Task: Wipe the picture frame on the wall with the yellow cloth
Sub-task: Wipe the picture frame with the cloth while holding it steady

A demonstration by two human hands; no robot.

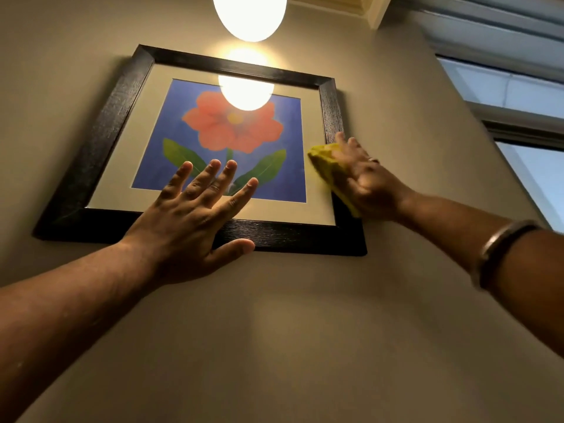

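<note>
Hanging on a plain beige wall [274,315] beneath a glowing white globe lamp [249,13], a black wooden picture frame [100,132] holds a red flower print on blue under glass that mirrors the lamp; a window [518,96] shows at right; the frame's long axis runs side to side, its face turned out into the room; the left hand [195,221] lies flat with fingers spread across the lower rail and glass; the right hand [366,181], a ring on one finger, presses a bunched yellow cloth [325,166] against the frame's right rail, near the lower corner; a metal bangle [500,251] circles that forearm.
</note>
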